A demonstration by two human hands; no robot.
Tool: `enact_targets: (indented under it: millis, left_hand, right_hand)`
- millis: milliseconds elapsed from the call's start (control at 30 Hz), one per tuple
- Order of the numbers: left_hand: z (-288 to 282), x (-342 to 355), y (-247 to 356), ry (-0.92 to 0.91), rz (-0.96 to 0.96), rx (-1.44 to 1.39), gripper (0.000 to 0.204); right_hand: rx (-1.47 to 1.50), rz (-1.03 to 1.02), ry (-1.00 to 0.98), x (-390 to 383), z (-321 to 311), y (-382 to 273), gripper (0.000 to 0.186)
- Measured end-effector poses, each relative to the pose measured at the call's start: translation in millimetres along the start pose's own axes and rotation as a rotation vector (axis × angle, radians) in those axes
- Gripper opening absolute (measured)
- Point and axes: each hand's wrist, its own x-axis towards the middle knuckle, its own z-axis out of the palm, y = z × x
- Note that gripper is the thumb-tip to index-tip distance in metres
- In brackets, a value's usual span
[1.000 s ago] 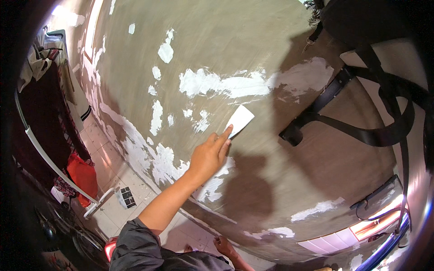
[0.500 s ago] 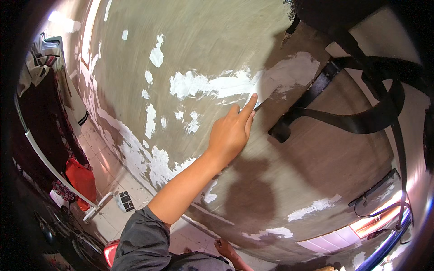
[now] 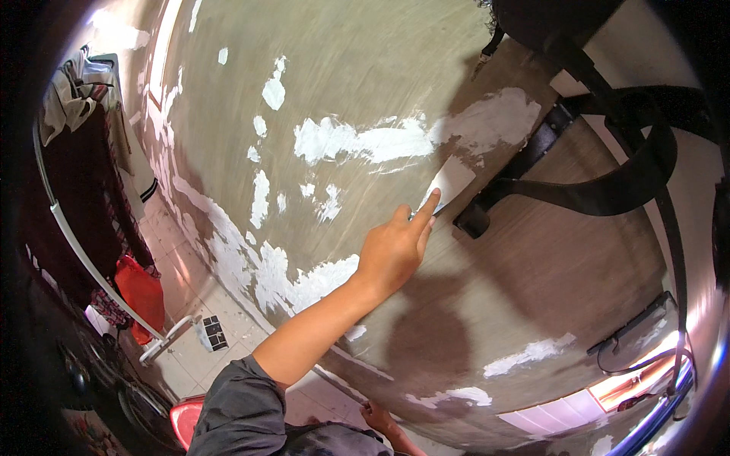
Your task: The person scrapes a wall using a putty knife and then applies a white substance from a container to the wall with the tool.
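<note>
My left hand [image 3: 394, 249] is closed on a putty knife [image 3: 452, 178], its index finger stretched along the broad blade. The blade is just below a long patch of white filler [image 3: 365, 141] on the grey-brown wall [image 3: 365, 68]. Whether it touches the wall, I cannot tell. My right hand [image 3: 376, 416] is low at the bottom edge, small in view, with its fingers curled. What it holds, if anything, is hidden.
A black bracket with straps [image 3: 532, 148] juts out right of the blade. At left stand a clothes rack [image 3: 99, 270] with dark garments, a red bag [image 3: 139, 300] and a red seat [image 3: 185, 419]. Tiled floor [image 3: 179, 292] runs along the wall's foot.
My left hand has drawn the putty knife down and slightly right, from the edge of the white patch to the wall below it. My right hand has barely moved.
</note>
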Motion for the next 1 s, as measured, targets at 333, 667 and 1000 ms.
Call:
enact_targets:
  millis: [333, 667, 1000]
  left_hand:
    - [-15, 61, 35, 0.024, -0.019, -0.044, 0.044]
    - [-25, 100, 47, 0.147, 0.080, -0.088, 0.039]
    - [-11, 27, 29, -0.186, -0.059, 0.012, 0.047]
  right_hand:
    - [-0.055, -0.076, 0.068, 1, -1, 19, 0.032]
    - [-0.053, -0.086, 0.042, 7, 4, 32, 0.031]
    - [0.005, 0.013, -0.037, 0, 4, -3, 0.035]
